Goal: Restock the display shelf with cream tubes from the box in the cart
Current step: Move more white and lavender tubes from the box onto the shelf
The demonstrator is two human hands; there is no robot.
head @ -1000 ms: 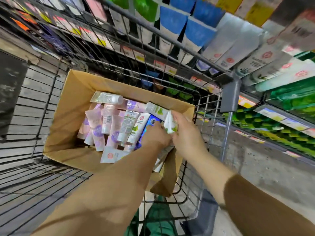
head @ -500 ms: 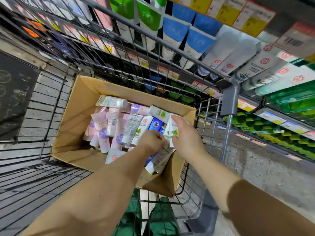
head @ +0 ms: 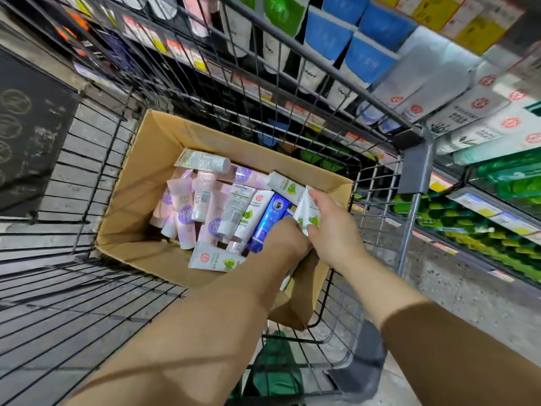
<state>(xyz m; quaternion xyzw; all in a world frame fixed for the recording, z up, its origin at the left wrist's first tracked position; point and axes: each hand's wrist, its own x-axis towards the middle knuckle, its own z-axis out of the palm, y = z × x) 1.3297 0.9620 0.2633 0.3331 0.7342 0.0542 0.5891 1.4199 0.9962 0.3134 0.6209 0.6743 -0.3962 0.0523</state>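
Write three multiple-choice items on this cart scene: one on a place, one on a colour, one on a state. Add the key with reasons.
1. Where do the loose tubes lie?
A. in the cardboard box
B. on the floor
C. on the cart handle

2. What colour is the tube beside the left hand?
A. red
B. blue
C. black

3. What is the right hand doing?
A. hanging empty
B. pushing the cart
C. holding a white tube with green leaves

Key: 1 A, the tubes are piled inside the box; 2 B, the blue tube lies next to that hand; 3 C, its fingers curl round the tube.

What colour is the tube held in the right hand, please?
The tube is white with green leaf print, per the head view.
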